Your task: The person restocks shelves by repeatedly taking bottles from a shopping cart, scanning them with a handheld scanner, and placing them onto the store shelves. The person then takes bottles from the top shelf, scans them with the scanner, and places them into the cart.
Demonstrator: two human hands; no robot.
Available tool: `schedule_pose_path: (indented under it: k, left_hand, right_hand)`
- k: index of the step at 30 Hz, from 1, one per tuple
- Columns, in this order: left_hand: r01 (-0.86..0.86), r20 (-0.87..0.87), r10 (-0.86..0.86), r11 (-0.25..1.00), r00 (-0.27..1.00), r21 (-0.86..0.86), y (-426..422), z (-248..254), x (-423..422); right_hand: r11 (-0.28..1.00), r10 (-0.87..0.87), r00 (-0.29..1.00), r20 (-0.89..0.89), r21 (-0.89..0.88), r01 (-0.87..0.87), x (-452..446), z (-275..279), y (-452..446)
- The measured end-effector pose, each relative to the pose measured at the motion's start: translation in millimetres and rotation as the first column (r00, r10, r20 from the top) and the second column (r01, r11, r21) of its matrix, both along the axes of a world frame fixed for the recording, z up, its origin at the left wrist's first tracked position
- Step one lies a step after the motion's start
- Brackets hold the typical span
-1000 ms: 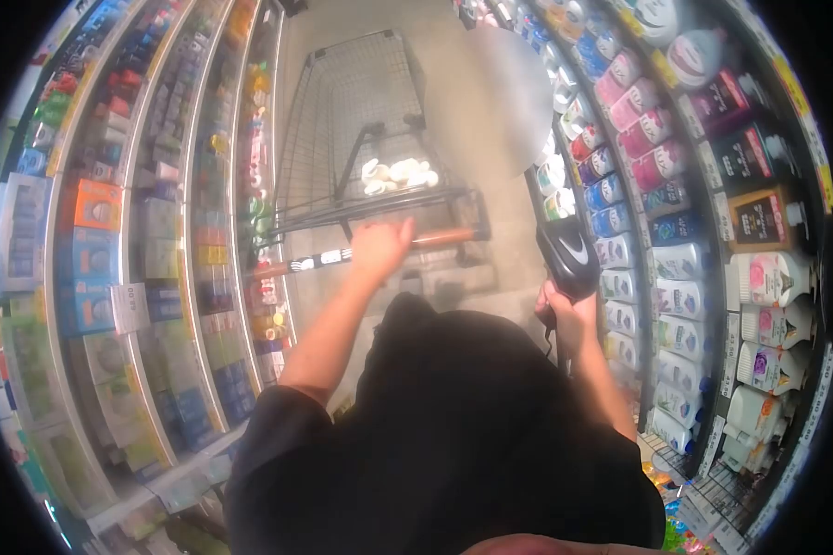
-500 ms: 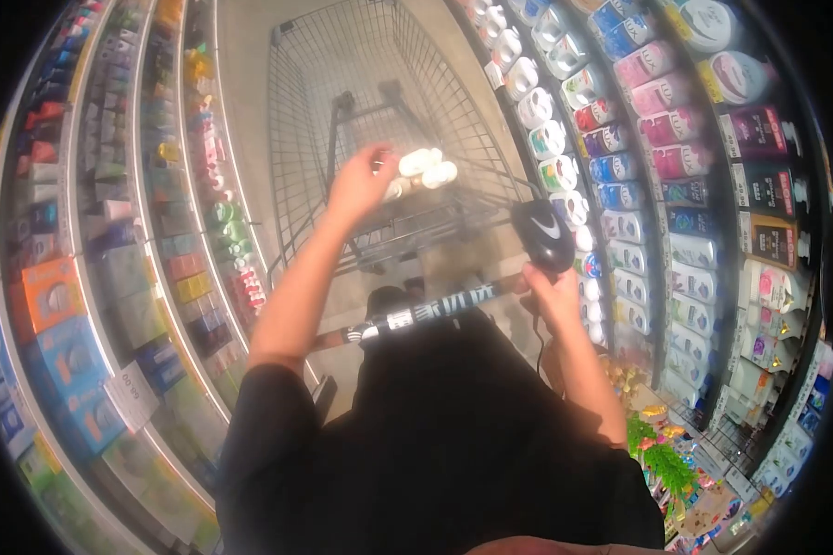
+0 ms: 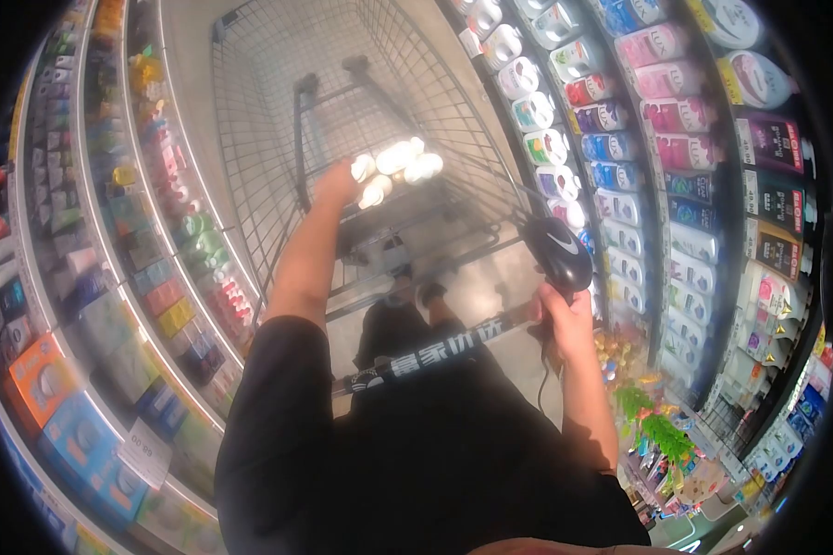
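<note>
My left hand (image 3: 337, 185) reaches over the rear of the shopping cart, closed at the leftmost of several white bottles (image 3: 400, 159). The bottles are overexposed and sit bunched together; their labels cannot be read, and my fingertips are partly hidden. My right hand (image 3: 566, 316) is closed at the right end of the cart handle (image 3: 444, 350), a dark bar with large white characters. Just above my right thumb is a rounded black object (image 3: 561, 253) with a white swoosh, apparently touching the hand. A thin dark cord hangs below.
The wire shopping cart (image 3: 250, 139) extends ahead. On the right, shelves hold rows of white, pink and blue bottles (image 3: 671, 116). On the left, shelves carry boxes, including orange (image 3: 42, 379) and blue ones (image 3: 93, 453). Green foliage (image 3: 662, 435) stands at the lower right.
My left hand has moved left and slightly down, from above the bottles to their left side, and has closed there. The view has shifted; my right hand stays at the handle end.
</note>
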State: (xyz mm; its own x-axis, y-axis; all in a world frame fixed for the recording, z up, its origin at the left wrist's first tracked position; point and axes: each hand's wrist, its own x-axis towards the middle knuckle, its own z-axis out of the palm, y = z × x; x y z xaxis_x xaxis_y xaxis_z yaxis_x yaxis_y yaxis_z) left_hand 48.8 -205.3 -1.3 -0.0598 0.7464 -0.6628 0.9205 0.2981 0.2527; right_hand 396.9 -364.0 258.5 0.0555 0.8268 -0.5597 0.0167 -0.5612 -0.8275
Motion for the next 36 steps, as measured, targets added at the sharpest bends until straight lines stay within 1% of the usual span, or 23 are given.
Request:
schedule_pose_path:
  k: [2,5,8,11,12,14,15,16,17,19,20,21,22,25,27,28,29,30,31,32,33,35,36]
  left_hand:
    - [-0.004,-0.011,0.004,1.000,1.000,-0.006,1,-11,-4]
    - [-0.080,0.058,0.076,0.993,0.995,0.084,1,-16,-5]
    - [-0.088,0.013,0.088,0.996,0.996,0.015,9,14,-6]
    - [-0.214,0.065,0.208,0.972,0.976,0.102,9,13,-28]
    - [-0.253,0.114,0.233,0.946,0.966,0.204,5,6,-41]
    - [-0.309,0.220,0.257,0.918,0.941,0.248,4,25,-57]
    - [-0.337,0.273,0.263,0.902,0.925,0.271,2,38,-61]
    - [-0.336,0.211,0.276,0.878,0.938,0.341,-1,53,-64]
    - [-0.360,0.258,0.278,0.858,0.925,0.367,-5,70,-67]
    - [-0.408,0.350,0.271,0.812,0.897,0.416,-13,119,-69]
    - [-0.400,0.316,0.284,0.820,0.905,0.409,-18,141,-72]
    - [-0.453,0.385,0.294,0.779,0.875,0.433,-26,163,-73]
    - [-0.505,0.454,0.297,0.735,0.840,0.453,-36,185,-70]
    - [-0.628,0.647,0.232,0.606,0.726,0.488,-75,257,-46]
    - [-0.758,0.805,0.204,0.521,0.557,0.392,-99,285,-33]
    - [-0.791,0.908,0.079,0.526,0.411,0.313,-108,296,-23]
    - [-0.857,0.983,0.007,0.491,0.186,0.158,-112,303,-3]
    - [-0.880,0.996,-0.064,0.475,-0.055,-0.018,-117,326,41]
    - [-0.857,0.947,-0.123,0.473,-0.295,-0.205,-123,340,73]
    - [-0.808,0.912,-0.136,0.527,-0.388,-0.265,-119,341,89]
    - [-0.771,0.892,-0.168,0.585,-0.420,-0.253,-119,340,107]
    - [-0.679,0.837,-0.217,0.698,-0.502,-0.226,-120,337,150]
    - [-0.709,0.879,-0.153,0.660,-0.451,-0.249,-128,348,182]
  right_hand:
    - [1.000,-0.023,1.000,-0.004,-0.013,0.023,-2,1,1]
    - [1.000,-0.004,1.000,0.007,-0.016,0.004,0,-1,2]
    - [1.000,-0.011,1.000,0.000,0.007,0.011,2,-2,2]
    - [0.999,-0.015,1.000,0.011,-0.043,0.015,3,3,3]
    - [0.999,-0.007,1.000,0.020,-0.053,0.008,3,4,4]
    - [0.998,0.011,0.999,0.037,-0.061,-0.009,4,8,6]
    - [0.998,0.015,0.999,0.041,-0.055,-0.013,4,9,7]
    - [0.999,0.020,0.999,0.043,-0.048,-0.018,4,9,8]
    - [0.999,0.024,0.999,0.044,-0.041,-0.022,4,10,7]
    - [0.998,0.058,0.998,-0.038,-0.008,-0.058,10,5,6]
    - [0.996,0.090,0.993,-0.078,0.008,-0.090,15,1,5]
    - [0.992,0.124,0.985,-0.117,0.026,-0.121,18,-1,4]
    - [0.996,0.085,0.990,-0.111,-0.012,-0.087,18,3,3]
    - [0.979,0.134,0.966,-0.222,0.184,-0.094,32,-16,-11]
    - [0.965,0.137,0.958,-0.250,0.252,-0.073,43,-4,-19]
    - [0.958,0.135,0.956,-0.260,0.282,-0.059,49,4,-25]
    - [0.963,0.091,0.946,-0.311,0.270,-0.004,55,16,-29]
    - [0.966,0.044,0.932,-0.359,0.253,0.051,61,30,-35]
    - [0.968,-0.005,0.915,-0.404,0.229,0.106,69,38,-42]
    - [0.973,-0.010,0.897,-0.443,0.201,0.110,79,36,-48]
    - [0.973,-0.029,0.856,-0.516,0.181,0.142,88,38,-54]
    - [0.955,-0.080,0.806,-0.586,0.187,0.231,102,46,-73]
    - [0.950,-0.051,0.785,-0.617,0.214,0.230,113,43,-81]
